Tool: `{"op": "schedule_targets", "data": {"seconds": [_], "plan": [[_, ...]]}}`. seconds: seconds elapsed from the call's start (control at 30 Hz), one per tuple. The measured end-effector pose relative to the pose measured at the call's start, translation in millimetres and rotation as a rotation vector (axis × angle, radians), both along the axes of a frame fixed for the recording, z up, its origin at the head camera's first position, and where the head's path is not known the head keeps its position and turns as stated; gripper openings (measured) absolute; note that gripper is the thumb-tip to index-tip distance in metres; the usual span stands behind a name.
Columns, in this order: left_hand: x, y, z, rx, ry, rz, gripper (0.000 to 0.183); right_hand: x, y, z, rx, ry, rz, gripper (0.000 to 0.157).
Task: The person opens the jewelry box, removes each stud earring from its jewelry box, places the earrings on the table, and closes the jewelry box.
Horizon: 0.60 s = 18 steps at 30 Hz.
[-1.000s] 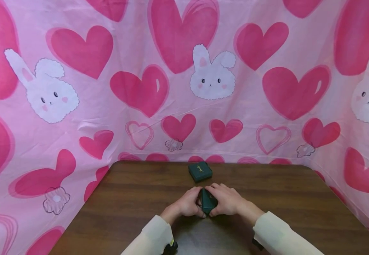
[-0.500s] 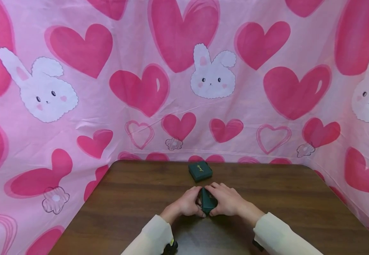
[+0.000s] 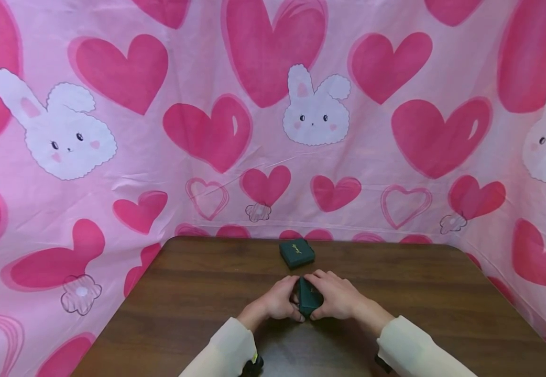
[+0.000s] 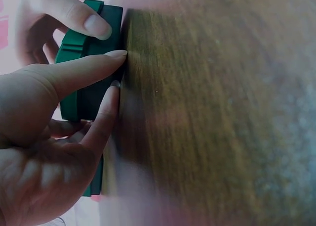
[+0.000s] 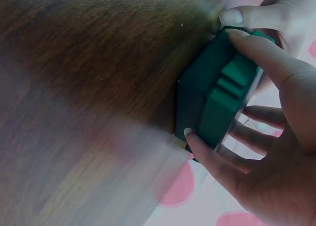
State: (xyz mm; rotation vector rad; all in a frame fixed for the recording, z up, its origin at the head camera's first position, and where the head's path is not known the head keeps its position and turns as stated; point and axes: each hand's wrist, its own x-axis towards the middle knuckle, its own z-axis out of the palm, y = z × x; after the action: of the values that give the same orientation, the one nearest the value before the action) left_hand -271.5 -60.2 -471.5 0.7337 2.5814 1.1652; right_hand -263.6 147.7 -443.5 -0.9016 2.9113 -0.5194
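Both hands hold a small dark green box on the wooden table, near the middle in the head view. My left hand grips its left side and my right hand its right side. In the left wrist view, both thumbs press the near side of the box, low by the table. A raised band with a notch runs along the lid of the box in the right wrist view. My fingers hide much of its sides. A second green box with gold lettering lies just behind.
The brown wooden table reaches back to a pink cloth with hearts and rabbits, which hangs behind and at both sides. Dark straps show under both pale sleeves.
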Motion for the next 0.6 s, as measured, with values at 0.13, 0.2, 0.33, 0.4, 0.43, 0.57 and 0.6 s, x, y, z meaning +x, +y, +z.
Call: {"op": "schedule_targets", "data": {"seconds": [0.13,0.2,0.33,0.4,0.43,0.57,0.6], "plan": [[-0.7,1.5,0.1,-0.018,0.013,0.004,0.075,-0.1,1.4,0.3,0.004,0.024,-0.002,0.087],[-1.0,1.6,1.1,-0.020,0.016,0.005,0.075,-0.5,1.7,1.3,0.005,0.019,-0.009,0.087],[-2.0,1.4,1.9,-0.013,0.009,0.006,0.075,-1.3,2.6,3.8,0.000,0.000,-0.021,0.087],[-1.7,1.3,2.2,-0.006,0.001,0.003,0.074,-0.8,3.1,4.9,-0.007,-0.007,-0.020,0.086],[-1.1,1.4,2.5,-0.002,-0.005,0.001,0.073,-0.6,3.4,5.0,-0.010,-0.012,-0.019,0.086],[0.7,2.1,2.0,0.003,-0.016,-0.006,0.072,0.9,4.9,5.1,-0.015,-0.020,-0.018,0.087],[1.1,2.4,1.8,0.004,-0.017,-0.007,0.072,1.3,5.2,5.3,-0.016,-0.021,-0.019,0.087]]}}
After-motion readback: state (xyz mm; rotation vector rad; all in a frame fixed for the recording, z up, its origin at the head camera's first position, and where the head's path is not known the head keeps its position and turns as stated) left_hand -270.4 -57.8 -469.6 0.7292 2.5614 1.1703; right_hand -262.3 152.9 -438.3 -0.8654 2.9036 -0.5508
